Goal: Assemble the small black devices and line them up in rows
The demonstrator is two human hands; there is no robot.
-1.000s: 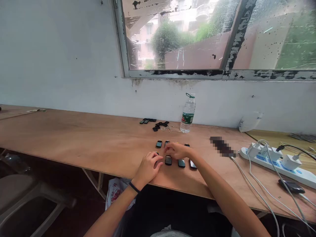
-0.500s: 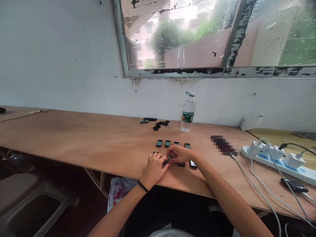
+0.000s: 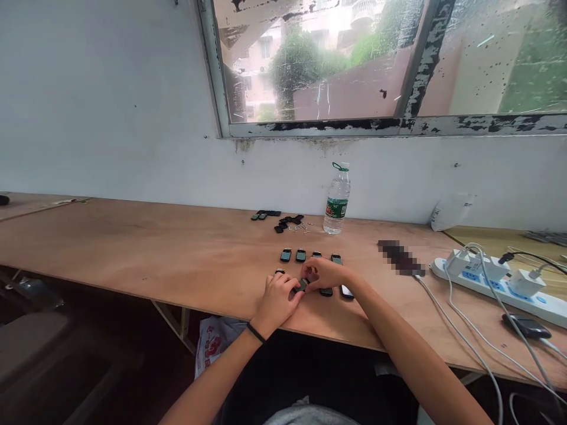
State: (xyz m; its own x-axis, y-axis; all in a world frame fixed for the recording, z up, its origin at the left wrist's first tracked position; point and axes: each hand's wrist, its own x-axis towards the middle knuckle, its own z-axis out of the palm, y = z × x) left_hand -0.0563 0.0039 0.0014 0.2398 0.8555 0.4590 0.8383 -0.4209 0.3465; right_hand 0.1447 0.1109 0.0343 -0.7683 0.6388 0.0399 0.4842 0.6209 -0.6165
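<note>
Now, at a wooden bench (image 3: 177,254), a left hand (image 3: 275,298) reaches in from 8 o'clock, fingers closed on a small dark device (image 3: 302,285) toward the bench's near side. Untouched a second ago, the device sits between both hands, suggesting its handling is under way; its face seems tilted upward, but from where I stand fingers mask its long axis. The right hand (image 3: 322,274) pinches it from 2 o'clock, fingertips nearly together. Another device (image 3: 326,292) lies at 3 o'clock.
</note>
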